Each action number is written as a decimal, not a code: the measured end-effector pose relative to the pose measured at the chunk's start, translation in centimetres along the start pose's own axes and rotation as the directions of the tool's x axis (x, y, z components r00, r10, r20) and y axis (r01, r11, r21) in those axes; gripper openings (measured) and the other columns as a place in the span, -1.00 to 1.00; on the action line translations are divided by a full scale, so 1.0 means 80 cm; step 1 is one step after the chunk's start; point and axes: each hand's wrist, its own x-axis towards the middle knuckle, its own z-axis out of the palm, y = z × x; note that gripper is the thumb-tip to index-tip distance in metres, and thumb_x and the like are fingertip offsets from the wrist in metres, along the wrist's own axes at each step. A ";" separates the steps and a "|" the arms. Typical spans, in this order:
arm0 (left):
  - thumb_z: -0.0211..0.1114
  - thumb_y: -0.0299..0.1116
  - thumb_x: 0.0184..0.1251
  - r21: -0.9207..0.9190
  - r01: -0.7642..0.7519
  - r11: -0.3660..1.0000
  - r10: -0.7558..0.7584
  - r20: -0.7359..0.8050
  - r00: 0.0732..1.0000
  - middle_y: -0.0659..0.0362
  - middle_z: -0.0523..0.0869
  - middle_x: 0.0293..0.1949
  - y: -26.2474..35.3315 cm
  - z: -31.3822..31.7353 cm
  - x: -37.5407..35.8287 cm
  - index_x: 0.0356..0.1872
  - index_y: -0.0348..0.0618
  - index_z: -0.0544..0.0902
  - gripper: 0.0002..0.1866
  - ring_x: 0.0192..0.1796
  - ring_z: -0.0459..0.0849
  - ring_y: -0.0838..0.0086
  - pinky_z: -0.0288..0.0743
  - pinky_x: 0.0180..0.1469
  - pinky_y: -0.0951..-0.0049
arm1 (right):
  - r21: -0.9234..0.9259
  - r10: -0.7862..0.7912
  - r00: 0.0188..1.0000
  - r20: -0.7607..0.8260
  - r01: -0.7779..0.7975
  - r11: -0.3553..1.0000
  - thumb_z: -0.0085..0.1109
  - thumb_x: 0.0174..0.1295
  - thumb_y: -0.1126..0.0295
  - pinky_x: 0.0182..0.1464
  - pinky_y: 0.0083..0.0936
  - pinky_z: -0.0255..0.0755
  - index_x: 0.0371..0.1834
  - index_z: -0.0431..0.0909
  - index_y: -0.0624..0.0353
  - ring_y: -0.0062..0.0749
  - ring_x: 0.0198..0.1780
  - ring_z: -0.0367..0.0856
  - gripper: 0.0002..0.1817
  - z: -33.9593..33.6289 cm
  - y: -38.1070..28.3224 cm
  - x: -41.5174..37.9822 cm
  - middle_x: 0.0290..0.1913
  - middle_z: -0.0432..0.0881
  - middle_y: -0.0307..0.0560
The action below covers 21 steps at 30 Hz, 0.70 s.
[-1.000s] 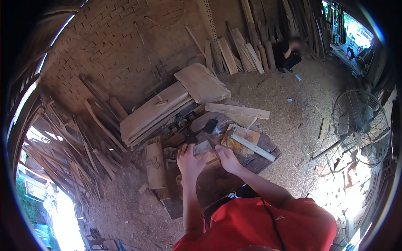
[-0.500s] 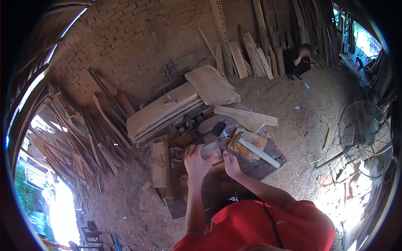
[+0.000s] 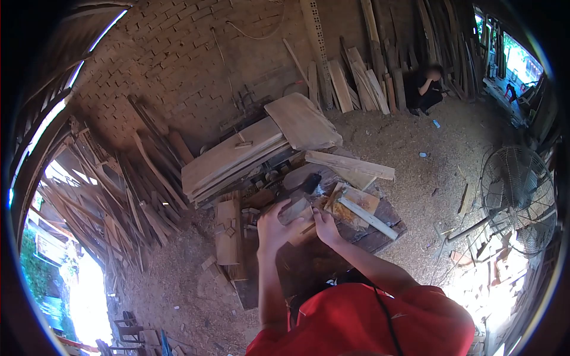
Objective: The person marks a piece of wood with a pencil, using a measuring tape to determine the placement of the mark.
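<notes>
A small wooden block [image 3: 301, 212] is held between my two hands above a dark low worktable [image 3: 309, 261]. My left hand [image 3: 276, 229] grips its left side, the thumb reaching across the near face. At the block's right edge, my right hand [image 3: 326, 228] pinches with bent fingers. Just beyond the block lies a dark tool [image 3: 310, 183] whose kind I cannot make out. Right of my right hand, a pale wooden strip [image 3: 368, 218] rests across a flat board [image 3: 360, 200].
Stacked planks [image 3: 234, 155] lie behind the worktable, and a box-like wooden piece [image 3: 227, 231] stands at its left. A large fan [image 3: 518, 190] is on the right. Boards lean on the brick wall [image 3: 172, 65]. Another person [image 3: 424, 89] crouches at the back right.
The block has turned a little, so more of its near face shows. My left hand has shifted slightly left, and my right fingers have closed in on the block's edge.
</notes>
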 end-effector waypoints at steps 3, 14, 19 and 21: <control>0.72 -0.18 0.00 0.111 0.011 0.994 -0.012 0.010 1.000 0.02 0.86 -0.16 -0.008 -0.005 0.002 0.01 -0.17 0.81 -0.47 -0.10 0.86 0.10 0.72 -0.03 0.22 | 0.065 -0.090 0.995 -0.044 0.093 0.994 -0.14 0.72 0.11 0.07 -0.10 0.54 -0.04 0.65 0.37 0.13 -0.03 0.68 -0.50 -0.001 -0.014 0.001 -0.23 0.74 0.30; 0.54 -0.26 0.28 0.056 0.314 0.948 -0.284 -0.299 0.911 -0.20 0.72 0.13 0.012 0.017 -0.043 0.19 -0.32 0.66 -0.48 0.18 0.71 -0.11 0.57 0.23 0.06 | 0.013 -0.159 0.979 0.129 0.159 0.987 -0.08 0.71 0.18 -0.24 -0.23 0.49 -0.20 0.58 0.34 -0.34 -0.39 0.57 -0.56 -0.004 -0.114 -0.060 -0.48 0.56 0.09; 0.36 -0.18 0.51 -0.015 0.205 0.979 -0.205 -0.170 0.964 -0.47 0.14 0.61 0.002 0.036 -0.045 0.59 -0.57 0.18 -0.13 0.65 0.19 -0.25 0.17 0.63 0.07 | 0.047 -0.172 0.968 0.184 0.166 0.985 -0.06 0.68 0.15 -0.14 -0.11 0.56 0.06 0.63 0.28 0.16 -0.23 0.79 -0.60 0.017 -0.085 -0.042 -0.34 0.69 0.26; 0.31 -0.09 0.56 -0.100 0.188 0.977 -0.200 -0.123 0.972 -0.46 -0.16 0.70 0.011 0.038 -0.049 0.64 -0.62 0.00 -0.02 0.76 -0.12 -0.27 -0.10 0.74 0.02 | 0.025 -0.359 0.926 0.120 0.359 0.933 -0.03 0.64 0.21 -0.11 -0.15 0.56 0.01 0.62 0.29 0.02 -0.19 0.76 -0.65 0.026 -0.091 -0.034 -0.29 0.71 0.23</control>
